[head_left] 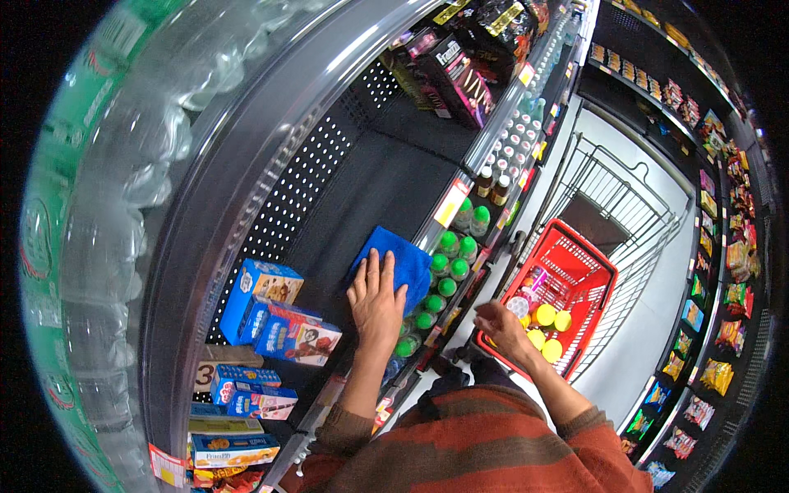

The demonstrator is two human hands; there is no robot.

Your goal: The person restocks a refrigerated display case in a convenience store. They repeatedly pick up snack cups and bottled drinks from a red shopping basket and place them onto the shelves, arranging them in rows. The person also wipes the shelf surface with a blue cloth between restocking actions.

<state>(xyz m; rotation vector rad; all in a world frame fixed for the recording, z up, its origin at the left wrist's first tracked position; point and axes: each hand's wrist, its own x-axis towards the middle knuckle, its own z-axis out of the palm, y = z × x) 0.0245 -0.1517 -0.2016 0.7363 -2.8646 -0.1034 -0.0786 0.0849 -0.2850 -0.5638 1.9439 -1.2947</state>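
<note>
My left hand [377, 308] lies flat on a folded blue cloth [404, 262], holding it down against the black shelf board [351, 209] near its front edge. The fingers are stretched out over the cloth, with the thumb on its right side. Left of this hand, blue snack boxes [262, 302] stand at the perforated back panel [302, 179]. My right hand [508, 333] hovers at the near left rim of a red shopping basket [607, 265], its fingers loosely bent. Nothing shows in it, though its palm side is hidden. Yellow-lidded containers [545, 314] lie inside the basket.
The basket sits in a wire shopping cart [622, 203] on my right. Green-capped bottles [449, 243] stand on the level below the cloth. Dark Franzzi boxes [459, 80] are at the shelf's far end. Across the aisle runs another snack rack [709, 259].
</note>
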